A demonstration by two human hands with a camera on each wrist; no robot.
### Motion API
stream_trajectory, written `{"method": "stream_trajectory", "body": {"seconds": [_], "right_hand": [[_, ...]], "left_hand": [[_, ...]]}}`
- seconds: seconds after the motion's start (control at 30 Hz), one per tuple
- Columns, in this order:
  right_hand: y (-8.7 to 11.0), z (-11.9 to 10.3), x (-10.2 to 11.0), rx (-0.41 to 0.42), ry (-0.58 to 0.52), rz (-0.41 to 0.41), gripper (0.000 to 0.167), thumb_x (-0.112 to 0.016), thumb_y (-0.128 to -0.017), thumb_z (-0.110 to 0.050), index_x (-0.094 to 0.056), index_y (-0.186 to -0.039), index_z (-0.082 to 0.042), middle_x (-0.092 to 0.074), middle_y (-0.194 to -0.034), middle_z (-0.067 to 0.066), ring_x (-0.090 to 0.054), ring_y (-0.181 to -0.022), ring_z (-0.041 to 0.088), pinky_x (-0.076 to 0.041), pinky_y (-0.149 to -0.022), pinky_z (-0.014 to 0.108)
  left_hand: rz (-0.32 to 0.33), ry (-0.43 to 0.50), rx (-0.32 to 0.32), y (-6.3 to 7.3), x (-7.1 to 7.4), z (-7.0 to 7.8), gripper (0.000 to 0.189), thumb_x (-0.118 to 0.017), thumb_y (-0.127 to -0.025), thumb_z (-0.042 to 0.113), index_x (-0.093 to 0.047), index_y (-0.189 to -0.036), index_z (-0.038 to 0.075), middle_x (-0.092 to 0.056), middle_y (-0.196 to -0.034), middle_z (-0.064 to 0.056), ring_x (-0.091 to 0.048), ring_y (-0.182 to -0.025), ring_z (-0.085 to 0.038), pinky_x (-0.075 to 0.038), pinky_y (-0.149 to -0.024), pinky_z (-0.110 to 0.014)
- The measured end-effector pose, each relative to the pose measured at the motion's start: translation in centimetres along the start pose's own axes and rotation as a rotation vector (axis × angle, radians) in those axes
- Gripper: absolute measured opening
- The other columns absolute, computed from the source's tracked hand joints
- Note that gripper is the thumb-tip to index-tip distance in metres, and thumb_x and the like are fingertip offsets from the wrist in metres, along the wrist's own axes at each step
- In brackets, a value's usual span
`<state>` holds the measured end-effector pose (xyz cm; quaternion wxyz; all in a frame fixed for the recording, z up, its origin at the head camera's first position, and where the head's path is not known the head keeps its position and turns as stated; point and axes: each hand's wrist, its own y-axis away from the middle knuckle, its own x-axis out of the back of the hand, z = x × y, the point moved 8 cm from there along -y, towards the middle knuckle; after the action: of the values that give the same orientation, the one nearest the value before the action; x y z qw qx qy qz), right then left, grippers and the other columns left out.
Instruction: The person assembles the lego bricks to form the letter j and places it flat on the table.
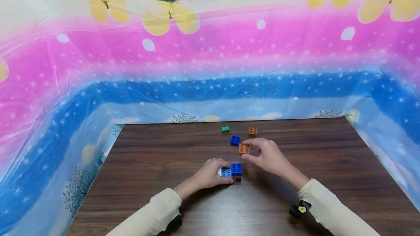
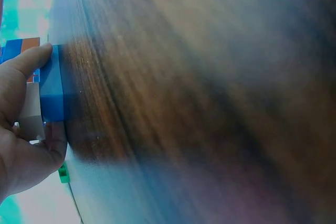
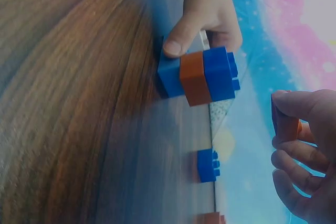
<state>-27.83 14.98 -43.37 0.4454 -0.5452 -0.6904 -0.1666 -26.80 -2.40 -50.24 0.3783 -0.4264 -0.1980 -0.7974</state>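
Observation:
A small stack of toy building bricks stands on the table. My left hand (image 1: 210, 173) grips it between thumb and fingers. A lighter blue brick (image 3: 169, 77) lies at the bottom, with an orange brick (image 3: 195, 80) on it and a dark blue brick (image 1: 236, 167) on top. Beside these, a white brick (image 2: 32, 113) also sits on the lower blue one, partly covered by the hand. To the right and farther back, my right hand (image 1: 267, 156) pinches another orange brick (image 1: 244, 149), held above the table and apart from the stack.
Behind the hands lie a loose blue brick (image 1: 234, 140), a green brick (image 1: 225, 129) and a third orange brick (image 1: 252, 131). The brown wooden table (image 1: 157, 148) meets a printed cloth (image 1: 210, 86) along its back and sides.

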Motion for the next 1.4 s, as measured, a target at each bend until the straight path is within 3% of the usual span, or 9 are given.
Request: {"method": "stream_trajectory", "body": {"seconds": [0.3,0.63,0.9,1.4], "right_hand": [[0.9,-1.2,-0.5,0.052,-0.003,-0.009,0.045,-0.081,-0.088,-0.034,-0.071,-0.129,-0.016,-0.072,-0.115,0.0,-0.068,-0.1,0.024,-0.056,-0.079,0.038],[1.4,-1.6,-1.6,0.074,-0.028,-0.029,0.045,-0.082,-0.087,-0.037,-0.072,-0.127,-0.019,-0.071,-0.115,-0.005,-0.066,-0.098,0.017,-0.055,-0.078,0.033],[1.8,-2.0,-2.2,0.085,-0.03,-0.044,0.044,-0.082,-0.088,-0.037,-0.072,-0.126,-0.018,-0.071,-0.114,-0.006,-0.065,-0.096,0.012,-0.054,-0.076,0.029],[2.2,-2.3,-2.9,0.112,-0.02,-0.042,0.041,-0.083,-0.086,-0.034,-0.073,-0.124,-0.019,-0.072,-0.111,-0.006,-0.067,-0.094,0.015,-0.055,-0.075,0.032]], "left_hand": [[0.003,0.008,0.0,0.0,0.0,-0.2,0.046,-0.078,-0.09,0.042,-0.072,-0.126,0.014,-0.071,-0.116,0.002,-0.061,-0.099,-0.01,-0.045,-0.097,-0.046],[0.001,0.009,-0.001,0.0,-0.1,-0.2,0.047,-0.077,-0.09,0.043,-0.072,-0.127,0.014,-0.071,-0.116,0.002,-0.061,-0.1,-0.01,-0.044,-0.099,-0.048],[-0.004,0.044,0.001,-0.1,-0.1,-0.1,0.046,-0.078,-0.09,0.041,-0.072,-0.128,0.016,-0.07,-0.111,0.005,-0.055,-0.086,-0.005,-0.042,-0.086,-0.037],[0.005,0.031,-0.009,-0.1,0.0,-0.1,0.046,-0.078,-0.09,0.04,-0.071,-0.129,0.018,-0.07,-0.108,0.007,-0.055,-0.087,-0.005,-0.042,-0.084,-0.034]]}}
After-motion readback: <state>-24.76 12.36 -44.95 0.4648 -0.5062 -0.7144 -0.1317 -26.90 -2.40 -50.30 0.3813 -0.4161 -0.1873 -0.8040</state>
